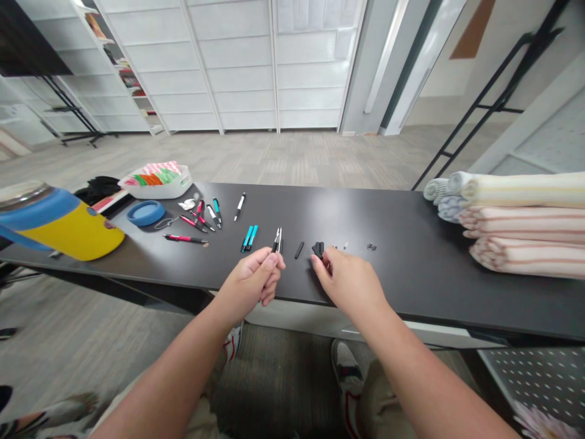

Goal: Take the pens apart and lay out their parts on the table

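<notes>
My left hand (256, 277) is closed around slim pen parts (278, 236), silver-white and black, which point up and away from me. Thumb and fingers of my right hand (350, 274) come together at a small pile of short black pen grips (317, 248); the curled fingers partly hide what they grip. One loose black pen grip (299, 250) lies between the two hands. Two teal pen barrels (249, 238) rest side by side left of my left hand. Tiny clear pieces (345, 246) and small dark metallic bits (372, 247) sit right of the pile.
Several red, white and teal pens (201, 216) lie on the dark table (393, 213). Further left are a blue lid (146, 212), a white basket (159, 188) of colourful packets, and a yellow-blue tumbler (64, 222). Rolled striped towels (525, 225) are stacked on the right.
</notes>
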A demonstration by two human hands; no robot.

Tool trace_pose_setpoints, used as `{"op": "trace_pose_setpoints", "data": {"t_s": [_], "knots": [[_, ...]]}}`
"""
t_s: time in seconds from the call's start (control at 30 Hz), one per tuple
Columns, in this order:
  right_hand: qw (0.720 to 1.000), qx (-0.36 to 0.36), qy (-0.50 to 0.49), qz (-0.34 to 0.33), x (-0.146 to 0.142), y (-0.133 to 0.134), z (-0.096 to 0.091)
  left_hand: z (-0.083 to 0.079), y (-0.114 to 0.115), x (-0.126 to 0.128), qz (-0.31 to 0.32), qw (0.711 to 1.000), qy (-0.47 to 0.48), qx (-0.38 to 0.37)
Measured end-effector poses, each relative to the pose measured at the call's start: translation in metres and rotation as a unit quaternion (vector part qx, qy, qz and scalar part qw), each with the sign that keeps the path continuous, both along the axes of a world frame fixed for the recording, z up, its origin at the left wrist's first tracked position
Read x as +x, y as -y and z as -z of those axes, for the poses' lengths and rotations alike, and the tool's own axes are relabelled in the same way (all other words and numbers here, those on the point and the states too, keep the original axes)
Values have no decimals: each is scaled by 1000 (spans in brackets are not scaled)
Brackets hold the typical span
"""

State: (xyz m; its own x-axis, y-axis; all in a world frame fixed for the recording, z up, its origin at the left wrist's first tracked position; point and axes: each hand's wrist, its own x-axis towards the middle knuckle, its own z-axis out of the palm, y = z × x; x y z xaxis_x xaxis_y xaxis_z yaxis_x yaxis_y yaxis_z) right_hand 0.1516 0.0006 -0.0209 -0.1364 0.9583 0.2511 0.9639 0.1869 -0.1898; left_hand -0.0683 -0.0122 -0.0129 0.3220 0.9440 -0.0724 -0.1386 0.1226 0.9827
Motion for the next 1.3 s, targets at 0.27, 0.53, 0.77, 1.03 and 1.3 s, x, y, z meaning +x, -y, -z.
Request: {"op": "trace_pose_setpoints", "data": {"t_s": [0.27,0.53,0.77,1.03,1.3], "knots": [[1000,-1,18,23,-10,-15,3,13,-6,6,-11,1000,-16,10],[999,-11,-32,4,-2,-20,5,10,-8,10,-22,999,-45,-7],[985,99,-83,-114,19,-28,6,12,-10,9,-15,999,-46,-11],[976,43,-98,-188,18,-40,13,9,-9,11,-14,999,-45,-16],[978,26,-118,-168,16,-43,11,10,-8,10,-10,999,-41,-14]]}}
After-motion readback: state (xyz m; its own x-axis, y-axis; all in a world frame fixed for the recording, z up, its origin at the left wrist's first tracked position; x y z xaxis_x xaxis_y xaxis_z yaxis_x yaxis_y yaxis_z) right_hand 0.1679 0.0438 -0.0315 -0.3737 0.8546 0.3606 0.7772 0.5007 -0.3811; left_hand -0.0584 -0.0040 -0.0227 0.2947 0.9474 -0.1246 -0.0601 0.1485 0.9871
